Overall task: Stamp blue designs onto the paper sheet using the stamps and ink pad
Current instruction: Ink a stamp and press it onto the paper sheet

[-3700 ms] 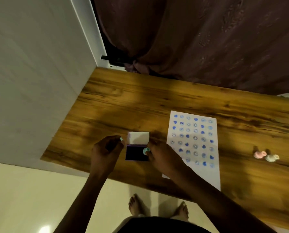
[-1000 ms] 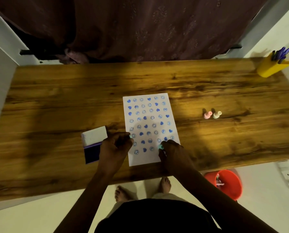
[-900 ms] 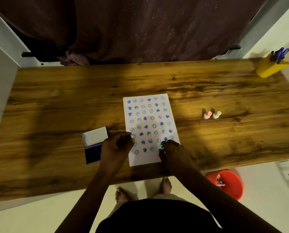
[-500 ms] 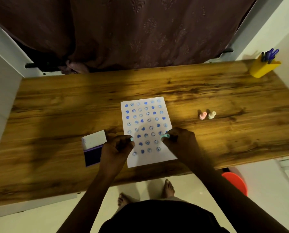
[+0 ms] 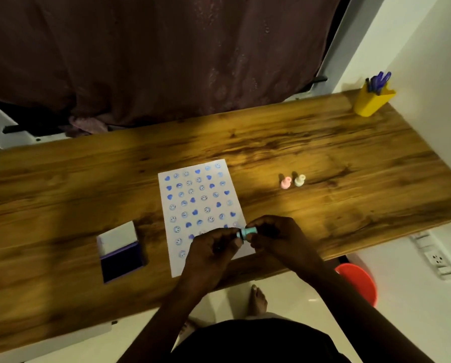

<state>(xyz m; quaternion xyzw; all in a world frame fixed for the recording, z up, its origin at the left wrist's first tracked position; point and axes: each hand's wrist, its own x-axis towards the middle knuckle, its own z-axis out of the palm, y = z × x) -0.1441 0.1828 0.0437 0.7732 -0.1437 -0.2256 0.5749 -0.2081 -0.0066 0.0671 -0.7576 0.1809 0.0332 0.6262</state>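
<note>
Paper sheet [image 5: 202,203] flat on the counter [image 5: 324,158], close to the front edge and a little askew. Filled almost top to bottom with rows of blue hearts and smiley faces; only a bare strip left along the near end, partly hidden under the hands. Ink pad [image 5: 121,254] open on the counter well to the left of the sheet, white lid folded back, dark pad facing up.

Teal stamp [image 5: 246,232] off the paper, lying sideways in the air above the sheet's near right corner, caught between both hands. Right hand [image 5: 279,239]: grip pressed together round one end. Left hand [image 5: 211,252]: grip pinching the other end, by the dark ring. Printing face hidden, so impossible to tell whether being twisted, wiped or merely checked.

Pink stamp [image 5: 286,182] and cream stamp [image 5: 299,180] upright side by side to the right of the sheet, well apart from both hands. Yellow cup [image 5: 373,100] of pens [image 5: 379,79] at the far right corner, out of the way.

Step in hand, by the look of it: a pause between prints, handling the stamp rather than pressing it. Task probably close to its end, given so little blank paper.

Next move likely calls for freeing one hand, turning the stamp face down, reloading it on the ink pad at the left, then pressing straight down on the bare strip, with the free hand flat on the sheet against sliding and smearing.
</note>
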